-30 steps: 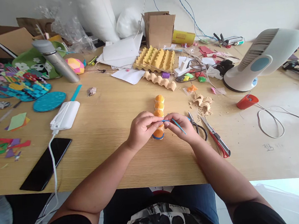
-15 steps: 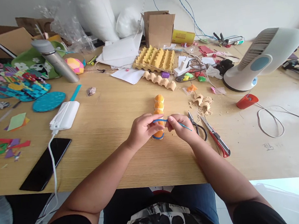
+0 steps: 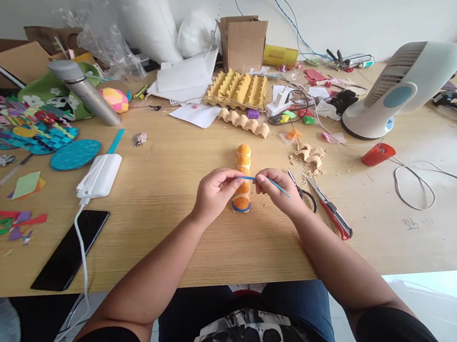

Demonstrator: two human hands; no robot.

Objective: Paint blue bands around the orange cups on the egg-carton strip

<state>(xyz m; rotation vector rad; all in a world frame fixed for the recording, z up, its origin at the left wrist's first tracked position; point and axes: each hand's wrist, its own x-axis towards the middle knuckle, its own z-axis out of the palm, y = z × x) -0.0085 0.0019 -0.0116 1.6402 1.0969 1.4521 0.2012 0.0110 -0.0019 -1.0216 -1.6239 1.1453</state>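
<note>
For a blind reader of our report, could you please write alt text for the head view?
The left hand and right hand pinch a thin blue strip over a row of orange cups on a cluttered wooden table. Scissors and a red utility knife lie beside the right hand.

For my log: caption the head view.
The left hand and right hand pinch a blue strip over the orange carton row.
</note>
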